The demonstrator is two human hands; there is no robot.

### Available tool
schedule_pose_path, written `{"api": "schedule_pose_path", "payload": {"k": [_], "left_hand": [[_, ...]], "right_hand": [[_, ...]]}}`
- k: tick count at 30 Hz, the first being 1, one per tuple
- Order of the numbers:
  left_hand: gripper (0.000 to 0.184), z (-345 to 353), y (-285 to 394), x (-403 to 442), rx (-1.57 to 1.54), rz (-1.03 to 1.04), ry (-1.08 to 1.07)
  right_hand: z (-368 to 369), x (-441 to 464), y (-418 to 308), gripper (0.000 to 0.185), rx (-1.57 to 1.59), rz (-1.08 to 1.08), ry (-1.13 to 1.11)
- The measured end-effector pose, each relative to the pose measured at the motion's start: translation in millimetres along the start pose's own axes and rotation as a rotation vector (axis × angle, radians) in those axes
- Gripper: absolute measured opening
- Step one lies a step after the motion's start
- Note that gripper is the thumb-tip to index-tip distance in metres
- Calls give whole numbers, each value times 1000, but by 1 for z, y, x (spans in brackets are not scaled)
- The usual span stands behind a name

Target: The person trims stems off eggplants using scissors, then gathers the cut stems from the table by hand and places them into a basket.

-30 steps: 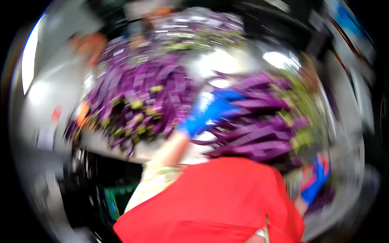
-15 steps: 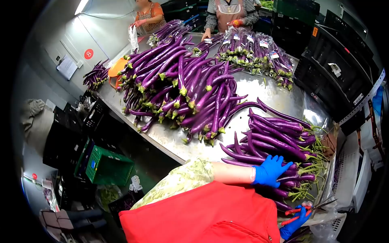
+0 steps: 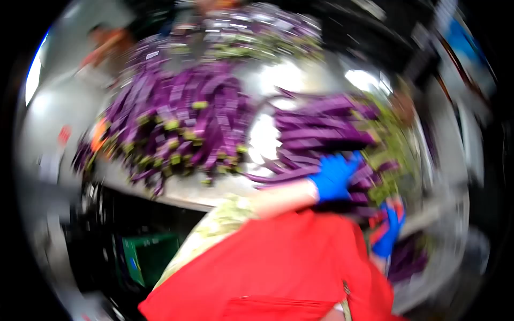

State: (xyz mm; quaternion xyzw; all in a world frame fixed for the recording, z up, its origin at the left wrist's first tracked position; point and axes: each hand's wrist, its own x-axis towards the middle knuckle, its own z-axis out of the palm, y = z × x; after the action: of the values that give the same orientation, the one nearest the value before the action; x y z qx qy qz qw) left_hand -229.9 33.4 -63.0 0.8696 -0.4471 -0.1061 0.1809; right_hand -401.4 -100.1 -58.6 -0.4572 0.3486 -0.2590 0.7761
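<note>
My left hand (image 3: 334, 176), in a blue glove, lies with its fingers apart on top of a pile of long purple eggplants (image 3: 321, 128). Their green stems (image 3: 383, 176) point to the right. At the pile's near right end, my right hand (image 3: 391, 230), also gloved in blue, is closed around red-handled scissors (image 3: 378, 230). The blades are lost in the motion blur.
A larger heap of eggplants (image 3: 182, 117) covers the left of the metal table (image 3: 187, 200). Bagged eggplants (image 3: 262, 32) lie at the back. Another person (image 3: 110, 45) stands at the far left. A green crate (image 3: 150, 257) sits below the table.
The head view has swung and turned, so the table appears rotated and everything is blurred. My left hand still rests on the pile; the scissors stay in my right hand, now nearer the stems.
</note>
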Motion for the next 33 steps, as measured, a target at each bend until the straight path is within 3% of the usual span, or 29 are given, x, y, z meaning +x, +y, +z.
{"api": "schedule_pose_path", "payload": {"k": [1,2,5,8,12,15,16,21,24,27,33], "left_hand": [[96,4,4,-3,-59,75,118],[100,-4,8,1,-39,-1,-48],[92,11,0,10,37,15,14],[93,5,-6,19,17,-37,-58],[90,16,15,14,236,-11,-44],[89,4,2,25,-2,-43,-83],[80,1,-9,28,-179,40,-25],[73,-63,-11,26,-925,-103,-197],[74,-99,-10,15,-851,-93,-37],[76,-114,-18,8,-685,-10,37],[79,-107,-22,-6,-431,145,-17]], "right_hand": [[0,-2,-5,37,4,54,67],[-7,4,2,41,61,4,59],[-22,5,7,27,-49,-147,58],[-29,6,12,34,-105,-174,53],[-40,4,21,30,-47,-121,67],[-37,3,19,31,-65,-86,72],[-38,3,19,31,-62,-74,71],[-42,-6,10,32,-84,-116,98],[-48,-6,9,34,-151,-254,-29],[-42,0,7,38,-466,-401,-134],[-35,21,-21,50,-729,-440,-233]]}}
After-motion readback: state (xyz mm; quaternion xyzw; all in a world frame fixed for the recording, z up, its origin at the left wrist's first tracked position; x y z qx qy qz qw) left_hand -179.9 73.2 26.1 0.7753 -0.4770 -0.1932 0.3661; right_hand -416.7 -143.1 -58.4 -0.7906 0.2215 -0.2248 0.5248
